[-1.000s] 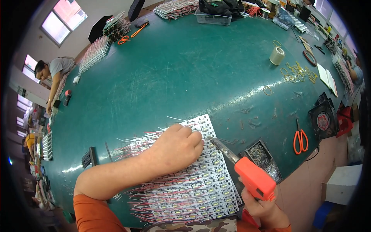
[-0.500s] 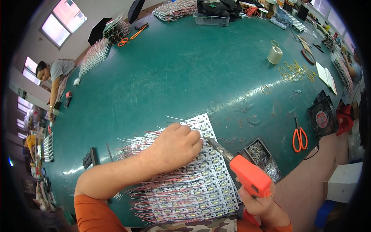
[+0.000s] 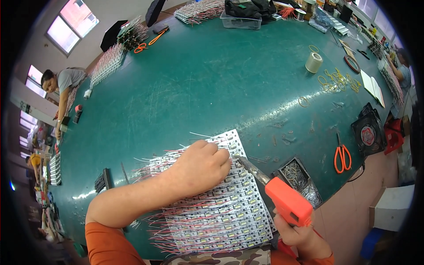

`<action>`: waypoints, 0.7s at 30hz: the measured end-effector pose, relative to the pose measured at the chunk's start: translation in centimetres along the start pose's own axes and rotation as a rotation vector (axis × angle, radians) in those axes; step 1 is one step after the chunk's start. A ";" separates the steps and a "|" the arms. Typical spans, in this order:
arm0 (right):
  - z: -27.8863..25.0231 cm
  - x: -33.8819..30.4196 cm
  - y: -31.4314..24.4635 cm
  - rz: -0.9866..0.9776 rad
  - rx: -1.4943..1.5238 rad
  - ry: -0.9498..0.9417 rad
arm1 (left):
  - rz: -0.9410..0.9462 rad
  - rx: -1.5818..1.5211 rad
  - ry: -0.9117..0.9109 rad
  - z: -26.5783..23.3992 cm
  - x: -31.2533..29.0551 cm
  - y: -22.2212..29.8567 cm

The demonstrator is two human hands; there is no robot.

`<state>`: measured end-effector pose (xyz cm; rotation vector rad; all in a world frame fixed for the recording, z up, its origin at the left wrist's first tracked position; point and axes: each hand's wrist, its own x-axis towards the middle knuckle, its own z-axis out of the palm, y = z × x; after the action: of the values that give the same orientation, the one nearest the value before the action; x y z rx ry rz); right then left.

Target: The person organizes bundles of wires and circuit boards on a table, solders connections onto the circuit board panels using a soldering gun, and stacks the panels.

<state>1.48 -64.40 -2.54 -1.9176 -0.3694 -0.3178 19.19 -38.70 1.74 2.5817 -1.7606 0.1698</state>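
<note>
A sheet of white circuit boards (image 3: 247, 212) lies in front of me, with small dark and yellowish parts and rows of red and white wires (image 3: 190, 212) trailing off its left side. Across its upper part rests my left hand (image 3: 201, 165), fingers curled closed; whatever they pinch is hidden beneath them. My right hand (image 3: 293, 234) is wrapped round the handle of an orange-red soldering gun (image 3: 289, 201). The gun's metal tip (image 3: 238, 158) points at the board's upper right, just beside my left fingers; I cannot tell whether it touches.
Right of the boards stands a black tray of small metal pieces (image 3: 293, 174), then orange-handled scissors (image 3: 341, 159) and a black fan (image 3: 369, 132). Farther off are a tape roll (image 3: 314, 63), yellow rubber bands (image 3: 338, 81) and an open notebook (image 3: 372, 88). One person (image 3: 68, 81) works at the far left.
The soldering gun's body has shifted slightly right and down, while its tip stays near the same spot. My left hand has barely moved. A person at the right edge has leaned further into view.
</note>
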 end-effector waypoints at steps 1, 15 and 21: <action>-0.1 -0.2 0.0 -0.030 -0.029 0.000 | 0.000 0.000 0.000 0.0 0.0 0.0; -0.3 -0.5 -0.5 0.084 0.062 0.037 | -0.025 -0.029 0.005 -0.1 -0.1 0.1; -0.7 -1.4 -0.7 0.089 0.037 0.041 | -0.156 -0.123 0.079 -0.5 0.0 -0.4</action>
<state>-0.16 -64.96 -2.23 -1.8819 -0.2609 -0.2889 19.52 -38.50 2.28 2.5722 -1.4873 0.1532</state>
